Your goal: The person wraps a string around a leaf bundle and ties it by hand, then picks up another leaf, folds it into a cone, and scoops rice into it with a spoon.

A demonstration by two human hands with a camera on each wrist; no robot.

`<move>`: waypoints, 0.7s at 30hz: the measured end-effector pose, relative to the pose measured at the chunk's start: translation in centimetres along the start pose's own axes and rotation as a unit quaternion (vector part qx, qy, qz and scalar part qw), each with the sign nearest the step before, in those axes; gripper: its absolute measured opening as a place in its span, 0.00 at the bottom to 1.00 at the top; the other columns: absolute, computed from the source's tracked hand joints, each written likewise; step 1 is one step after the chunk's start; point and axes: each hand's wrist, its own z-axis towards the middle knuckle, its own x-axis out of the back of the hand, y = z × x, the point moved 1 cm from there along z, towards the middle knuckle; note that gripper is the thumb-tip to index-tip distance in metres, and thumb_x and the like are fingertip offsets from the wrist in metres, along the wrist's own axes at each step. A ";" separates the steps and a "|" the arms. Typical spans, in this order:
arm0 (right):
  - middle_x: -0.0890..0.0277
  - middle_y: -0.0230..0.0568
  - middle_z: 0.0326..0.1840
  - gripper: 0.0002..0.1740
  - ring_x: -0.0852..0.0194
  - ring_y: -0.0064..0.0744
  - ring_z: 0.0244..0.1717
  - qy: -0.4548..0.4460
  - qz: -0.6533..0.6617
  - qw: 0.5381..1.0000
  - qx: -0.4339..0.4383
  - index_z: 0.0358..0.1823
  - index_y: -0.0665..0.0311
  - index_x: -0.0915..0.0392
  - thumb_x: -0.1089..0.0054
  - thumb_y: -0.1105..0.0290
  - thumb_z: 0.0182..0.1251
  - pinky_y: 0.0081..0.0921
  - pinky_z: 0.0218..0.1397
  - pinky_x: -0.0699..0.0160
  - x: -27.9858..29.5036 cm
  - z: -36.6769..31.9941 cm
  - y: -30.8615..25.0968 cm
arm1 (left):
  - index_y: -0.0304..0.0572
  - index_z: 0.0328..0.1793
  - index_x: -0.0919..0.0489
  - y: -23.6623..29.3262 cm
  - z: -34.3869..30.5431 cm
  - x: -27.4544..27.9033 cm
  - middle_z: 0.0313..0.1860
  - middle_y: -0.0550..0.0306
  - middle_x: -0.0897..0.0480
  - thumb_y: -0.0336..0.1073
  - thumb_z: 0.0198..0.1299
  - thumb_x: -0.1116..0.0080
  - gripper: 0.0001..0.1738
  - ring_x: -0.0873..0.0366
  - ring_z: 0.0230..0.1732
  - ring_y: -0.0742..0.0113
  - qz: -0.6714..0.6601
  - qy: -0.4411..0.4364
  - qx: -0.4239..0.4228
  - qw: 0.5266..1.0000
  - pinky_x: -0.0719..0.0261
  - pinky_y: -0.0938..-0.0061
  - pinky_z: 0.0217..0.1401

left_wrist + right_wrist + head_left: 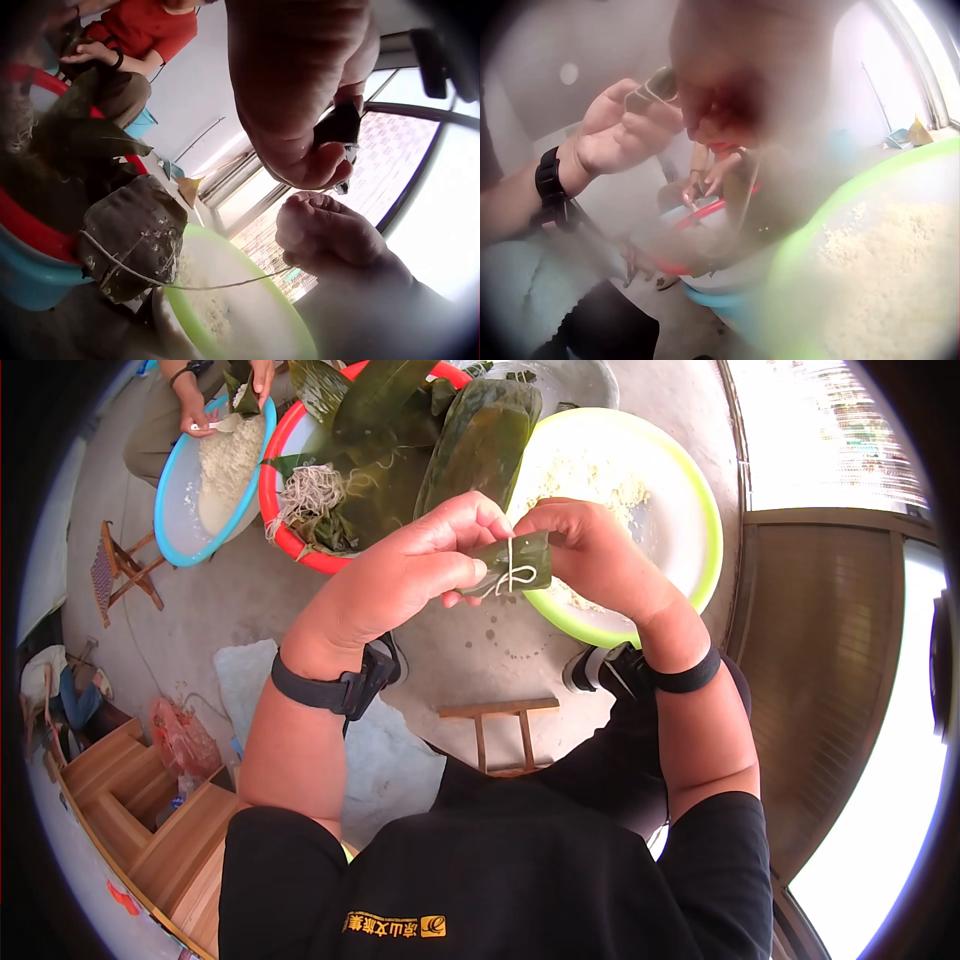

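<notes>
A small leaf-wrapped parcel (pixel 537 551), tied with white string (pixel 511 565) that forms a loop on top, sits between both hands in the head view. My left hand (pixel 400 578) grips its left end, thumb on the near side. At its right end, the bent fingers of my right hand (pixel 612 565) are pinched together. In the left wrist view, a string (pixel 210 288) runs to the curled right hand (pixel 334 236), below my left hand (pixel 304 82). The right wrist view shows the left hand (pixel 622 135) around the parcel; the near right hand (pixel 754 60) is blurred.
Behind the hands stand a red-rimmed basin (pixel 268 500) with leaves and strings, and a green-rimmed basin (pixel 712 530) holding pale grains. Another person's hands (pixel 198 408) work over a blue basin (pixel 163 525). A wooden stool (pixel 500 709) is near my knees.
</notes>
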 end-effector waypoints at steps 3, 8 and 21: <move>0.18 0.44 0.28 0.04 0.20 0.36 0.29 -0.030 -0.116 0.992 -0.028 0.36 0.63 0.14 0.35 0.72 0.64 0.32 0.36 0.23 0.7 -0.1 -0.8 | 0.38 0.59 0.23 -0.7 0.1 -0.3 0.51 0.64 0.24 0.24 0.62 0.49 0.18 0.29 0.45 0.79 0.036 -0.013 0.020 0.999 0.30 0.80 0.44; 0.21 0.41 0.23 0.09 0.25 0.32 0.26 -0.083 -0.143 0.980 -0.107 0.31 0.66 0.16 0.33 0.67 0.63 0.32 0.32 0.26 0.9 0.1 -1.1 | 0.35 0.54 0.23 -2.0 0.9 -0.1 0.48 0.62 0.22 0.22 0.58 0.42 0.16 0.27 0.49 0.77 0.211 -0.025 0.008 0.977 0.27 0.77 0.50; 0.17 0.34 0.30 0.13 0.25 0.18 0.33 -0.028 -0.026 0.986 -0.164 0.45 0.71 0.14 0.36 0.67 0.70 0.24 0.39 0.23 -0.5 0.0 -3.4 | 0.36 0.52 0.28 -2.6 1.5 -0.5 0.50 0.43 0.19 0.28 0.56 0.40 0.17 0.20 0.51 0.45 0.389 0.164 -0.116 0.899 0.21 0.59 0.53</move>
